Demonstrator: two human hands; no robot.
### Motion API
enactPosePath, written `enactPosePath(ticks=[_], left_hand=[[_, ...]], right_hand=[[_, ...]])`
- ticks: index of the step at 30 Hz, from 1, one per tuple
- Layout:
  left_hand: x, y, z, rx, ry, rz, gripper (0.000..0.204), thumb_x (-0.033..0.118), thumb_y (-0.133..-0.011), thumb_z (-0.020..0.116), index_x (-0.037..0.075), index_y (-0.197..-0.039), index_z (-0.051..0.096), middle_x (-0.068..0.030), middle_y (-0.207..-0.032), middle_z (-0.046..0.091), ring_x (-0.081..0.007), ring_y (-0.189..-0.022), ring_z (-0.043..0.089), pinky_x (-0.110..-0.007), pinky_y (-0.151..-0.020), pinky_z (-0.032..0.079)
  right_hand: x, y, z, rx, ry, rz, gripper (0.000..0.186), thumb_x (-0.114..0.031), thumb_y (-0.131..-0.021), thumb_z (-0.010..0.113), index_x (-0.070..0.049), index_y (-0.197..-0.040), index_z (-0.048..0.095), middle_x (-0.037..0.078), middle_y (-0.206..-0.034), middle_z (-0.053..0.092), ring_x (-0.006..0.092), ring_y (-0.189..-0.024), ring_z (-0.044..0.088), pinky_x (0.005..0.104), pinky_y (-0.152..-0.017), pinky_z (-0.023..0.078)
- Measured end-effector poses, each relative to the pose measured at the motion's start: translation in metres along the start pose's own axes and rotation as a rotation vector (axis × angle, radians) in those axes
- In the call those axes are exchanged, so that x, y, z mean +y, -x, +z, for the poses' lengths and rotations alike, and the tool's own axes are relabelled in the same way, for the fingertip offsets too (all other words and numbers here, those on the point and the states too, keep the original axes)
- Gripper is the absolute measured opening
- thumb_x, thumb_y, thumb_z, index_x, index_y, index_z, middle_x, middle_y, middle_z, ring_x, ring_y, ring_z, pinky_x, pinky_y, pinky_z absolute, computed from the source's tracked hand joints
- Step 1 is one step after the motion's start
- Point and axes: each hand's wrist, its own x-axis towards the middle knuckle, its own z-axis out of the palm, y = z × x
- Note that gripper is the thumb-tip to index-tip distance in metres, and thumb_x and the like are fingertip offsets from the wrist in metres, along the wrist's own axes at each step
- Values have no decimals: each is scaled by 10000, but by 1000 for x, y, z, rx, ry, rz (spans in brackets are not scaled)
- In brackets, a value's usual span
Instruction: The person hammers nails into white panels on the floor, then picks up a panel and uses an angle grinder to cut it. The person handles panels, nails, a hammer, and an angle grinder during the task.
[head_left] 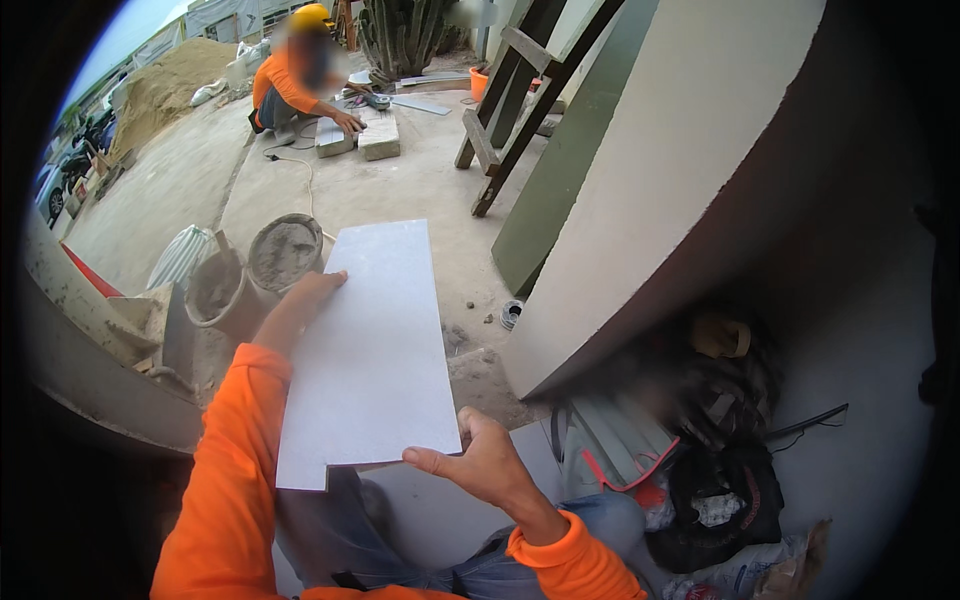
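A long white tile with a small notch cut from its near edge is held up in front of me, above my knees. My left hand grips its left edge toward the far end, the thumb lying on the top face. At the near right corner my right hand holds the tile, thumb on top and the other fingers partly hidden beneath it. Just beyond my left hand stand a bucket of grey mortar and a second bucket with a handle sticking out.
A co-worker in orange crouches at blocks on the concrete. A wooden ladder and a green board lean by the wall edge at right. Below lie a black bag and plastic packaging. A sand heap rises far left.
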Motion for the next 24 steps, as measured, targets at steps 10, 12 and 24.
enactPosePath(ticks=[10, 12, 24], left_hand=[[-11, 11, -5, 26, 116, -159, 636, 424, -1020, 663, -143, -1307, 641, -188, -1115, 730, -285, -957, 687, -407, -907, 542], [-4, 25, -9, 46, 131, -179, 651, 412, -1023, 672, -159, -1325, 588, -212, -1208, 696, -278, -1035, 681, -393, -932, 553], [58, 149, -128, 43, 819, -369, 784, 607, -1026, 629, -75, -1408, 562, -180, -1344, 664, -266, -1212, 641, -416, -1034, 523]], right_hand=[[-15, 0, -12, -56, -197, -45, 514, -326, -871, 905, 48, -1153, 693, 111, -1064, 717, 215, -959, 688, 343, -853, 564], [-35, -2, -16, -80, -303, -71, 503, -320, -856, 914, 24, -1170, 723, 125, -1129, 716, 283, -1011, 713, 384, -890, 576], [-280, 46, 4, -239, -172, -113, 366, -368, -966, 731, -38, -940, 576, 141, -877, 550, 312, -786, 545, 414, -736, 457]])
